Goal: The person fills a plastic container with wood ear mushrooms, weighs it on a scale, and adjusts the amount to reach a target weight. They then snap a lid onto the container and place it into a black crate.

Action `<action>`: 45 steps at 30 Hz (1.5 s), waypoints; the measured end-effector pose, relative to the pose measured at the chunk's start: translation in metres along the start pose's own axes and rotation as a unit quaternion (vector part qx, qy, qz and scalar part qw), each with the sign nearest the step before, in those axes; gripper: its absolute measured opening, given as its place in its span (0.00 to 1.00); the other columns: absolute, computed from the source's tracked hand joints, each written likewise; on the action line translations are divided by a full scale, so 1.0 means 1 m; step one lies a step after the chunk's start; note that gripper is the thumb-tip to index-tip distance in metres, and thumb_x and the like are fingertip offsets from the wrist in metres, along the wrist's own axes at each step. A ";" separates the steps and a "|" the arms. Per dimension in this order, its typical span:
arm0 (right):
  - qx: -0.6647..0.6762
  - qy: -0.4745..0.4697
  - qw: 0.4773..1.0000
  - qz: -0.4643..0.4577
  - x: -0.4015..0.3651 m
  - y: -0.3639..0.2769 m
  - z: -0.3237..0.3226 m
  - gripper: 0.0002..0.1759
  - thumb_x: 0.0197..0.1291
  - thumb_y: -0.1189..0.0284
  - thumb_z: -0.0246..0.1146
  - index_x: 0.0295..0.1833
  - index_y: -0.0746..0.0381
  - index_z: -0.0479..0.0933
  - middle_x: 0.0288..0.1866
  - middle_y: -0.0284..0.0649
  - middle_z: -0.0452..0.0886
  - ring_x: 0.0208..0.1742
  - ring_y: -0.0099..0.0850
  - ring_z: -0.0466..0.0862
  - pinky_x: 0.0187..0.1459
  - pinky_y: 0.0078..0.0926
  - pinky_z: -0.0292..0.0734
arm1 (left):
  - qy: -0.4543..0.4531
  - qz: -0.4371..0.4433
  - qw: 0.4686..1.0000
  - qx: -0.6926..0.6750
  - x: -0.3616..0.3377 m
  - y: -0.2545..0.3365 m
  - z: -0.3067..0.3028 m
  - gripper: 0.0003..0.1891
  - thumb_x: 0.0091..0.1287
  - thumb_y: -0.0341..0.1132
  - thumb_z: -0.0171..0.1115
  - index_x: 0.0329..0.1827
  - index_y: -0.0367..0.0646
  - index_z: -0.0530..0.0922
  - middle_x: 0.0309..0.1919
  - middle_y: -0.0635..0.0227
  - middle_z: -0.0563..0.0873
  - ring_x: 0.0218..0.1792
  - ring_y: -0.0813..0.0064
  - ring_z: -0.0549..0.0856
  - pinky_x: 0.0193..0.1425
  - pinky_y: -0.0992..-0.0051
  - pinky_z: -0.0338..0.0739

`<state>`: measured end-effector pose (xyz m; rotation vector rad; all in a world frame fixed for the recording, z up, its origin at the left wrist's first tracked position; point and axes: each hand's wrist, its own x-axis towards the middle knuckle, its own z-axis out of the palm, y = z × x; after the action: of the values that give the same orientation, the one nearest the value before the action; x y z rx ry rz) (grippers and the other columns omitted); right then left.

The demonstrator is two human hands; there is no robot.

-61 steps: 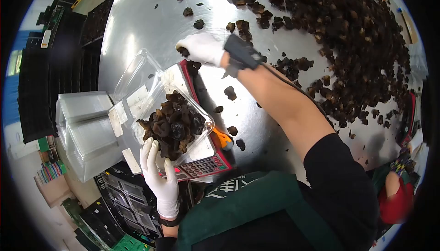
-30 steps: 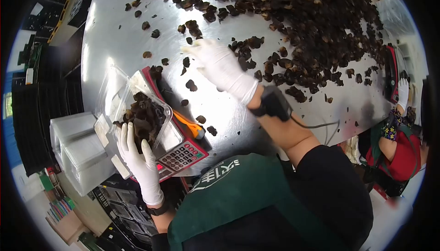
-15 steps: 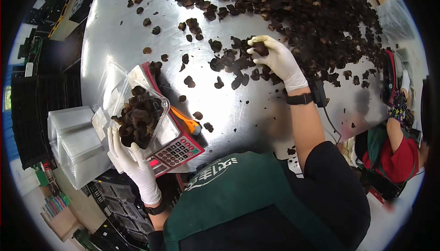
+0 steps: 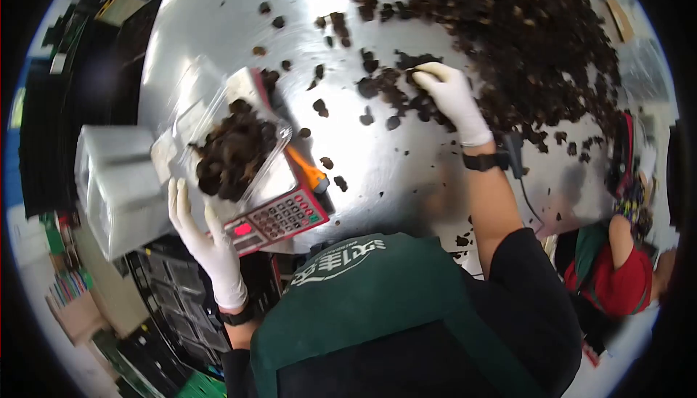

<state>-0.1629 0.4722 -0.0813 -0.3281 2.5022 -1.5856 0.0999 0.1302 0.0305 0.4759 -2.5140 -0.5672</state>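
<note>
A clear plastic clamshell box (image 4: 279, 136) filled with dark brown wood ear mushrooms (image 4: 236, 151) sits on a red-and-white digital scale (image 4: 272, 220), its lid swung up. Just below the box's left corner is my gloved left hand (image 4: 200, 234), open, thumb apart from the fingers and holding nothing. My gloved right hand (image 4: 451, 100) reaches over the loose mushrooms on the metal table (image 4: 348, 202). Its fingers are closed at the tips on a dark wood ear mushroom (image 4: 411, 78), which is partly hidden by the glove.
A large heap of wood ear mushrooms (image 4: 537, 49) covers the far right of the table. An orange-handled tool (image 4: 308, 171) lies beside the scale. Stacked clear boxes (image 4: 123, 187) stand at the left. A co-worker in a red sleeve (image 4: 621, 278) is at the right edge.
My right hand has gone from a raised, spread hold around a dark mushroom to a pinch down at the scattered pieces. My left hand has drawn slightly away from the box. The view has shifted.
</note>
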 end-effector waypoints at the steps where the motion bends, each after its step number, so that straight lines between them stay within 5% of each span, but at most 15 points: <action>1: 0.043 0.011 0.995 0.088 -0.005 -0.014 -0.004 0.14 0.65 0.68 0.66 0.49 0.68 0.85 0.38 0.33 0.87 0.39 0.21 0.81 0.43 0.22 0.76 | 0.004 -0.009 1.000 -0.014 -0.003 -0.003 -0.003 0.24 0.72 0.27 0.56 0.72 0.35 0.69 0.72 0.49 0.70 0.74 0.51 0.68 0.78 0.58 0.58; 4: 0.153 0.006 0.983 0.097 -0.013 -0.004 -0.010 0.16 0.70 0.63 0.63 0.51 0.64 0.85 0.40 0.28 0.84 0.39 0.17 0.77 0.40 0.18 0.70 | 0.028 -0.025 0.999 -0.010 -0.009 -0.012 -0.016 0.25 0.70 0.25 0.56 0.72 0.36 0.70 0.72 0.50 0.70 0.73 0.52 0.69 0.77 0.59 0.59; 5: 0.278 -0.029 0.934 0.224 -0.010 0.006 -0.020 0.14 0.73 0.63 0.60 0.48 0.63 0.83 0.41 0.31 0.84 0.42 0.19 0.80 0.36 0.18 0.70 | 0.043 -0.037 0.998 -0.008 -0.010 -0.016 -0.021 0.26 0.70 0.25 0.57 0.72 0.36 0.70 0.72 0.50 0.70 0.73 0.53 0.69 0.77 0.60 0.60; 6: 0.389 -0.039 0.892 0.227 -0.006 0.024 -0.020 0.14 0.74 0.61 0.58 0.46 0.60 0.82 0.42 0.32 0.84 0.43 0.20 0.80 0.31 0.17 0.68 | 0.057 -0.047 0.997 -0.009 -0.012 -0.020 -0.027 0.26 0.70 0.24 0.57 0.72 0.36 0.70 0.72 0.50 0.70 0.73 0.53 0.69 0.77 0.61 0.61; 7: 0.491 -0.094 0.838 0.219 -0.001 0.041 -0.025 0.16 0.76 0.59 0.57 0.48 0.59 0.81 0.48 0.35 0.85 0.47 0.23 0.82 0.33 0.17 0.72 | 0.077 -0.044 0.996 0.025 -0.012 -0.023 -0.035 0.25 0.70 0.25 0.58 0.72 0.36 0.70 0.72 0.51 0.71 0.72 0.54 0.70 0.76 0.62 0.63; 10: 0.517 -0.095 0.816 0.242 -0.001 0.000 -0.009 0.16 0.77 0.60 0.54 0.55 0.59 0.79 0.63 0.42 0.82 0.57 0.29 0.84 0.32 0.11 0.75 | 0.116 -0.068 0.990 0.029 -0.016 -0.037 -0.051 0.24 0.72 0.26 0.57 0.72 0.39 0.70 0.71 0.52 0.71 0.71 0.56 0.71 0.74 0.62 0.65; 16: 0.300 -0.211 0.925 0.096 0.005 -0.096 0.056 0.14 0.75 0.67 0.55 0.52 0.66 0.79 0.35 0.30 0.77 0.25 0.15 0.69 0.23 0.12 0.63 | 0.153 -0.091 0.984 0.013 -0.021 -0.043 -0.065 0.25 0.71 0.25 0.58 0.72 0.41 0.71 0.71 0.54 0.72 0.70 0.57 0.72 0.74 0.63 0.66; 20: 0.159 -0.228 0.961 -0.008 0.001 -0.170 0.101 0.14 0.73 0.65 0.58 0.42 0.63 0.84 0.27 0.27 0.76 0.22 0.13 0.69 0.23 0.12 0.63 | 0.152 -0.092 0.984 0.023 -0.022 -0.050 -0.066 0.25 0.70 0.24 0.59 0.71 0.40 0.72 0.70 0.55 0.73 0.70 0.59 0.73 0.74 0.64 0.66; 26: 0.082 -0.235 0.950 -0.189 0.004 -0.219 0.153 0.15 0.74 0.63 0.58 0.43 0.62 0.84 0.27 0.26 0.78 0.24 0.13 0.70 0.26 0.13 0.64 | 0.088 -0.074 0.993 -0.011 0.002 -0.058 -0.048 0.23 0.73 0.26 0.58 0.71 0.41 0.72 0.66 0.61 0.79 0.65 0.67 0.78 0.68 0.67 0.72; 29: 0.077 -0.252 0.941 -0.214 0.015 -0.217 0.172 0.16 0.70 0.62 0.61 0.47 0.66 0.82 0.35 0.42 0.84 0.35 0.27 0.83 0.42 0.24 0.77 | 0.054 -0.087 0.994 -0.036 0.042 -0.073 -0.027 0.22 0.69 0.33 0.62 0.66 0.39 0.75 0.55 0.54 0.84 0.56 0.61 0.84 0.63 0.69 0.76; 32: 0.072 -0.241 0.944 -0.216 0.022 -0.221 0.177 0.15 0.70 0.62 0.61 0.46 0.65 0.83 0.36 0.40 0.86 0.35 0.24 0.82 0.41 0.23 0.76 | -0.025 -0.210 0.977 0.007 0.094 -0.079 -0.010 0.30 0.69 0.40 0.66 0.72 0.38 0.71 0.47 0.54 0.87 0.47 0.69 0.87 0.54 0.72 0.80; 35: 0.185 -0.285 0.937 -0.076 0.028 -0.222 0.161 0.16 0.72 0.61 0.59 0.45 0.63 0.84 0.37 0.36 0.86 0.35 0.22 0.81 0.39 0.21 0.75 | -0.082 -0.199 0.968 0.128 0.125 -0.110 0.022 0.35 0.68 0.45 0.66 0.74 0.38 0.67 0.38 0.55 0.87 0.39 0.69 0.88 0.49 0.73 0.80; 38: 0.284 -0.302 0.910 -0.009 0.029 -0.208 0.144 0.27 0.79 0.53 0.47 0.55 0.64 0.81 0.40 0.33 0.83 0.38 0.18 0.80 0.33 0.15 0.72 | -0.045 -0.196 0.979 0.011 0.126 -0.120 0.031 0.36 0.68 0.42 0.66 0.76 0.38 0.64 0.35 0.57 0.86 0.36 0.72 0.86 0.47 0.74 0.80; 40: 0.392 -0.358 0.846 0.056 0.035 -0.190 0.137 0.32 0.80 0.50 0.41 0.62 0.66 0.76 0.47 0.40 0.82 0.45 0.26 0.81 0.40 0.19 0.76 | 0.028 -0.210 0.970 -0.116 0.122 -0.108 0.030 0.35 0.67 0.32 0.66 0.77 0.39 0.63 0.39 0.66 0.84 0.37 0.79 0.83 0.41 0.77 0.80; 45: 0.426 -0.380 0.819 0.062 0.035 -0.176 0.133 0.36 0.80 0.46 0.35 0.65 0.67 0.74 0.47 0.41 0.82 0.43 0.23 0.80 0.35 0.17 0.74 | 0.013 -0.167 0.935 -0.313 0.111 -0.100 0.005 0.30 0.70 0.23 0.61 0.75 0.38 0.66 0.44 0.69 0.84 0.46 0.81 0.82 0.55 0.79 0.75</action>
<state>-0.1462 0.2743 0.0211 -0.5040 1.0708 -1.8275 0.0293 -0.0014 0.0240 0.6489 -2.0668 -1.4169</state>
